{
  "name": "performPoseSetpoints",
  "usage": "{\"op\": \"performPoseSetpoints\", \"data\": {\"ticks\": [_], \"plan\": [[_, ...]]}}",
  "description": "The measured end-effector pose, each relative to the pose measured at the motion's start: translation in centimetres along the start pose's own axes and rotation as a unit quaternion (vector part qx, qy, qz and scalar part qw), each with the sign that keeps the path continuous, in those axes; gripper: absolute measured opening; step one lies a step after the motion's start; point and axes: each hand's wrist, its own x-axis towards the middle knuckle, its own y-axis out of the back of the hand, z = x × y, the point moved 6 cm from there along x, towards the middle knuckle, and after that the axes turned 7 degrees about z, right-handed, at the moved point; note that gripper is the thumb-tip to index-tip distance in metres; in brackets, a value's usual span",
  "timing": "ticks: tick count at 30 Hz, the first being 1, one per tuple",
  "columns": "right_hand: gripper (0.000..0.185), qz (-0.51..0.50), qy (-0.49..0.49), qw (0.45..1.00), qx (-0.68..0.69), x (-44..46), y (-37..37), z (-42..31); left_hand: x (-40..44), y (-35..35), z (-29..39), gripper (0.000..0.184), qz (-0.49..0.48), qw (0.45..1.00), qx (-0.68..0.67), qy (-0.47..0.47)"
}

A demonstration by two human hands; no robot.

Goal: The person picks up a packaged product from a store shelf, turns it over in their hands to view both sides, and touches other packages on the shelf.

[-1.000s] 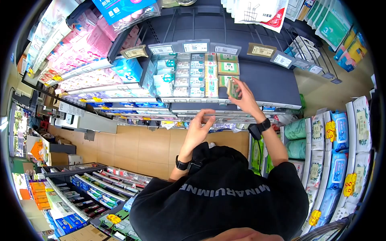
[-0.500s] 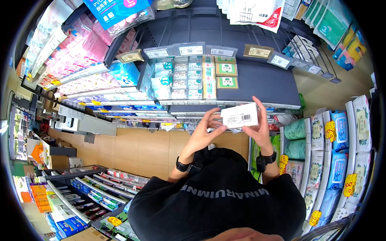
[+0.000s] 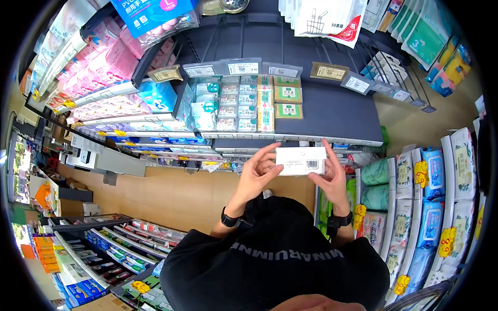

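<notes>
A small white box (image 3: 296,155) with a barcode and printed text facing up is held between my two hands, in front of the shelf edge. My left hand (image 3: 258,175) grips its left end, thumb on the near side and fingers behind. On the right end, my right hand (image 3: 333,181) has its thumb at the lower edge and the index finger stretched along the side. Just beyond the box, the dark shelf (image 3: 337,114) carries rows of small clear-and-white packs (image 3: 237,106) and green-and-tan packs (image 3: 288,110).
Price tags (image 3: 244,68) line the rail above the shelf, with a hanging white pack (image 3: 329,18) over it. Pink packages (image 3: 111,62) fill the left shelves. Blue wipes packs (image 3: 431,223) stand on the right. Another low shelf (image 3: 111,254) is behind on the left.
The box has turned a little to lie level and sits slightly lower and further left in view, both hands moving with it. The whole view has shifted slightly.
</notes>
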Motion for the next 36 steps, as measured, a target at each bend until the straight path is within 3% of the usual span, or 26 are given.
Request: {"op": "performPoseSetpoints", "data": {"ticks": [13,36], "plan": [[0.078,0.013,0.022,1.0,0.0,-1.6,1.2,-0.6,-0.8,-1.0,-0.1,0.05,0.027,0.999,0.014,-0.009],[0.077,0.014,0.03,0.999,0.016,-11.3,6.3,-3.0,-8.3,-8.3,-1.9,0.043,0.042,0.999,0.011,0.011]]}}
